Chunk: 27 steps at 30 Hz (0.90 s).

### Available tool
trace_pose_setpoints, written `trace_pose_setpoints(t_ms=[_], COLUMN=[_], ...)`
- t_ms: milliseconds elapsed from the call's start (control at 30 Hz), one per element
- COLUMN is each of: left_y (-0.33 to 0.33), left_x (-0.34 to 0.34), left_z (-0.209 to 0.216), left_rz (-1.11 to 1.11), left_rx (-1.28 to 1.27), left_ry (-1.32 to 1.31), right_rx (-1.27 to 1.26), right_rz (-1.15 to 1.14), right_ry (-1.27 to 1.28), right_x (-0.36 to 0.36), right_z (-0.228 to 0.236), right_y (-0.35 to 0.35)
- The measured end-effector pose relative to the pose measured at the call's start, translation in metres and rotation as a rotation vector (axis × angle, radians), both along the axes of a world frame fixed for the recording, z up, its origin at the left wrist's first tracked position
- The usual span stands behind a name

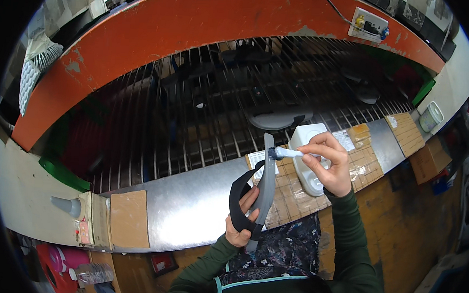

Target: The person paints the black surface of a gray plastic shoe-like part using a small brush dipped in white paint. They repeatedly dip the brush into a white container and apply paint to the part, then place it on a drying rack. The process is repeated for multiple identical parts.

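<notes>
My left hand (242,222) is closed around a slide sandal with a grey sole (265,194) and a wide black strap (237,200). The sandal stands on edge, its far end pointing away from me. Between the thumb and fingers of my right hand (329,163) is a small brush (289,153) with a pale handle. Its dark bristles touch the side of the sole near the far end. Just behind the brush, a white plastic container (305,136) lies on the cardboard, partly hidden by my right hand.
Beyond the metal ledge (188,205) runs a rack of metal rods (202,150), with a grey sole-shaped piece (279,118) on it. An orange beam (199,23) spans above. Taped cardboard (365,168) covers the ledge's right part. A grey cone (65,206) sits left, a small tub (430,116) right.
</notes>
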<state>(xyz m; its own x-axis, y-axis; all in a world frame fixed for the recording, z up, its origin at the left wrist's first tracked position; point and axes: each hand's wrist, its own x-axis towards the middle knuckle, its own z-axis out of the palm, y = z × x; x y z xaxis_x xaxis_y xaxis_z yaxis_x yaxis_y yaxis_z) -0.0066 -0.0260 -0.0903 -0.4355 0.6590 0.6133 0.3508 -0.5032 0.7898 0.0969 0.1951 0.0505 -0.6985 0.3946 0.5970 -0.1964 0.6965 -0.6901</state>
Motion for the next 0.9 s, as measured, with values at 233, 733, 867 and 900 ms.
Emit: trace_pose_setpoints(t_ms=[233, 733, 867, 900], left_y=[-0.001, -0.001, -0.004, -0.004], left_x=[-0.001, 0.0, 0.0, -0.001], left_z=[0.005, 0.02, 0.016, 0.016], left_rz=[0.004, -0.03, -0.094, -0.089], left_rx=[-0.035, -0.16, -0.13, -0.145], left_ry=[0.015, -0.238, -0.396, -0.394], right_rx=[0.055, 0.131, 0.158, 0.161], right_rz=[-0.024, -0.003, 0.007, 0.01], right_ry=[0.042, 0.016, -0.001, -0.003], right_x=[-0.001, -0.003, -0.003, -0.003], right_z=[-0.009, -0.018, -0.019, -0.019], right_y=[-0.002, -0.003, -0.002, -0.002])
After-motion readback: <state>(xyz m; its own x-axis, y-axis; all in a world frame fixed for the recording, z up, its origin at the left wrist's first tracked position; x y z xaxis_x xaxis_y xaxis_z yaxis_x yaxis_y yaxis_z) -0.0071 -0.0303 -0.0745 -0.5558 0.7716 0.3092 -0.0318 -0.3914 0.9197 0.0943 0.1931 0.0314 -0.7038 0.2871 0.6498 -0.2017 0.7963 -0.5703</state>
